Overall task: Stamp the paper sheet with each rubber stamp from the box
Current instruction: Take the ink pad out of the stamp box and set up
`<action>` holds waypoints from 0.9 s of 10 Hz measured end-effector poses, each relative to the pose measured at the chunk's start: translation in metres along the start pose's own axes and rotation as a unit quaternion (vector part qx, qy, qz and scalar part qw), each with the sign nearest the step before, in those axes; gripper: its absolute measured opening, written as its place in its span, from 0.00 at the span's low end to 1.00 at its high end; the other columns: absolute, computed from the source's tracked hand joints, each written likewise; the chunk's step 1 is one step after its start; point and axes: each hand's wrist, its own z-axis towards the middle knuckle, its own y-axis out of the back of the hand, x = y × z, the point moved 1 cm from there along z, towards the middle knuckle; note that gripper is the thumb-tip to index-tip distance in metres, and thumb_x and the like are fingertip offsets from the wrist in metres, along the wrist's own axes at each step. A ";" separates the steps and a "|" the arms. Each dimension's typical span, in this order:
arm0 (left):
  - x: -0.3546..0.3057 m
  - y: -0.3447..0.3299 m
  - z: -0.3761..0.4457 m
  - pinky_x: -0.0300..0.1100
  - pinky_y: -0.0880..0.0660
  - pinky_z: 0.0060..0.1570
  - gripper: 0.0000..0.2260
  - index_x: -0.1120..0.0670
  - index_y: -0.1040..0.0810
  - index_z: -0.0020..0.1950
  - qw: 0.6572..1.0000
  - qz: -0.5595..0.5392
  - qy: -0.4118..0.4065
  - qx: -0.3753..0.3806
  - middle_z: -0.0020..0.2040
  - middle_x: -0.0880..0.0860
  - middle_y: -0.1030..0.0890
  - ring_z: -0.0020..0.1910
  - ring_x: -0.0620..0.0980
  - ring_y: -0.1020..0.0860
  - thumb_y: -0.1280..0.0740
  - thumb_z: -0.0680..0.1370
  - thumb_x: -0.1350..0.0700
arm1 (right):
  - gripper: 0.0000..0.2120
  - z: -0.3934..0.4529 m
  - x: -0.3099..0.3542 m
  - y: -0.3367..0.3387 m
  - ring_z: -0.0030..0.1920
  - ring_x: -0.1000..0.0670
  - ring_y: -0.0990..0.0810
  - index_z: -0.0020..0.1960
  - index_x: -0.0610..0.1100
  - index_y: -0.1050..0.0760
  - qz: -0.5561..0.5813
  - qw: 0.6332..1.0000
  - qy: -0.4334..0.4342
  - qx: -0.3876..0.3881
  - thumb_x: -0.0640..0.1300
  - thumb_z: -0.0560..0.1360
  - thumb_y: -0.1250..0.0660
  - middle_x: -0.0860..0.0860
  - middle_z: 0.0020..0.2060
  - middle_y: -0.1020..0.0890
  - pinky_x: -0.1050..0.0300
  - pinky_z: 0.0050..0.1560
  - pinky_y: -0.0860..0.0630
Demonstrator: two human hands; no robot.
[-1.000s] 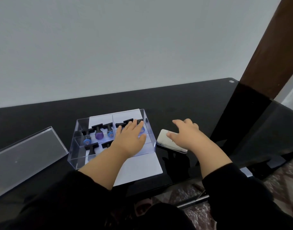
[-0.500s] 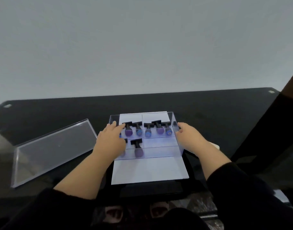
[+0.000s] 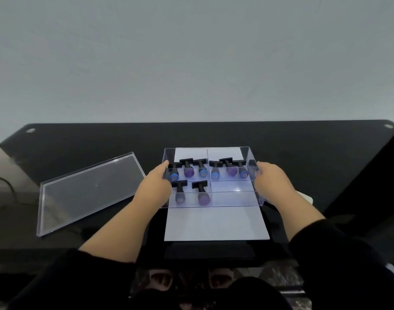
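Gripping opposite side walls of the clear box (image 3: 210, 199), left hand (image 3: 157, 184) and right hand (image 3: 271, 181) curl round its edges.

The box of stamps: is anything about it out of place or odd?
Yes. The clear box sits on the paper sheet meant for stamping, covering its far half. Both hands, left and right, are at its sides. Its lid lies askew on the left.
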 end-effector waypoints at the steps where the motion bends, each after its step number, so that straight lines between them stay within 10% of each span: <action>1: 0.004 -0.005 -0.003 0.46 0.25 0.51 0.28 0.48 0.46 0.78 1.000 0.005 -0.014 0.000 0.73 0.55 0.34 0.62 0.59 0.26 0.47 0.80 0.67 | 0.20 -0.001 -0.001 -0.004 0.63 0.42 0.28 0.70 0.39 0.36 -0.001 1.000 0.002 0.001 0.34 0.79 0.47 0.41 0.65 0.28 0.52 0.58 0.29; 9: 0.015 -0.013 -0.011 0.43 0.33 0.65 0.26 0.51 0.46 0.78 0.998 0.025 -0.055 -0.006 0.78 0.50 0.46 0.73 0.53 0.38 0.48 0.81 0.67 | 0.20 -0.014 -0.012 -0.011 0.58 0.39 0.25 0.68 0.39 0.35 0.020 0.999 0.047 -0.017 0.34 0.77 0.45 0.39 0.59 0.25 0.51 0.53 0.29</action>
